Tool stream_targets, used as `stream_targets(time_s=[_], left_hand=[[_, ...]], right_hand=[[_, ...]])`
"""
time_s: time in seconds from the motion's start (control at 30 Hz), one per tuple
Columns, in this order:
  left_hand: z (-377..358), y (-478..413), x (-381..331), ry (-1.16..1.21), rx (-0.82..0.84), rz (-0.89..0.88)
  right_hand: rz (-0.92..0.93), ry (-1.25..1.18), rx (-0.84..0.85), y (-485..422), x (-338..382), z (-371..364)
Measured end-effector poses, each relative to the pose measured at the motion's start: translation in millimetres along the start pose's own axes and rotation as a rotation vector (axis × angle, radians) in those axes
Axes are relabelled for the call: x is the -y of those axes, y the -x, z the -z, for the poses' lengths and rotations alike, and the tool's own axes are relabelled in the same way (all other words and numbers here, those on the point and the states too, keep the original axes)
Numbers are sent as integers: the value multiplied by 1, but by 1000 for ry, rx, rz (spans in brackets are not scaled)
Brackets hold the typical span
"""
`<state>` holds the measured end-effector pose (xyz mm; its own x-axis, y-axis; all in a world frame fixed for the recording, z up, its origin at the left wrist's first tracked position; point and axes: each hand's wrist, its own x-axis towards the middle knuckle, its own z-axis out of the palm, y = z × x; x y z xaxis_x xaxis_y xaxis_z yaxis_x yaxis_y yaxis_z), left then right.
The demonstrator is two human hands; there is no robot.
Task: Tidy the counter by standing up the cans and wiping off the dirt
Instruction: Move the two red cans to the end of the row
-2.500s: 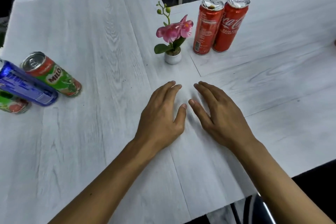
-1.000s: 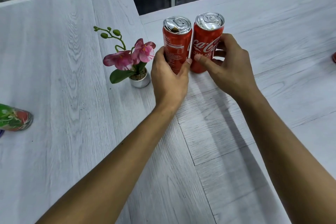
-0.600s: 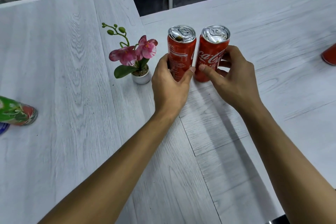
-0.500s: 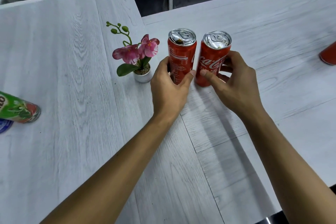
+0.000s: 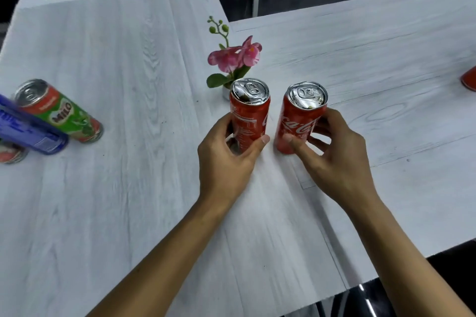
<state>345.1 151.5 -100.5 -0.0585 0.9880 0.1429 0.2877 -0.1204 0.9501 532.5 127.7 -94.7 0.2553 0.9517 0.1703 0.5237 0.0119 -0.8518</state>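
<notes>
Left hand (image 5: 226, 162) gripping left red can (image 5: 249, 116), right hand (image 5: 334, 159) gripping right red can (image 5: 298, 121). Both cans upright with a gap between them, just in front of the orchid (image 5: 234, 59) on the worktop (image 5: 128, 201). Milo can (image 5: 64, 113) and blue can (image 5: 28, 131) well left of the orchid; can't tell if standing.

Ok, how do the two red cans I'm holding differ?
The left can, in the left hand, shows white small print; the right can, in the right hand, shows the script logo. The left can stands in front of the flower and partly hides its pot; the right can has bare counter behind it. Both are red and slim, with dented silver tops, near upright, and apart from each other.
</notes>
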Motion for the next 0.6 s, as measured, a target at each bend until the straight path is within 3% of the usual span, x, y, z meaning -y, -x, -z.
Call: stream_targets(time_s=[0.6], left_hand=[[160,14,25,-147,-171,0]], right_hand=[[85,-89,169,44,92,-125]])
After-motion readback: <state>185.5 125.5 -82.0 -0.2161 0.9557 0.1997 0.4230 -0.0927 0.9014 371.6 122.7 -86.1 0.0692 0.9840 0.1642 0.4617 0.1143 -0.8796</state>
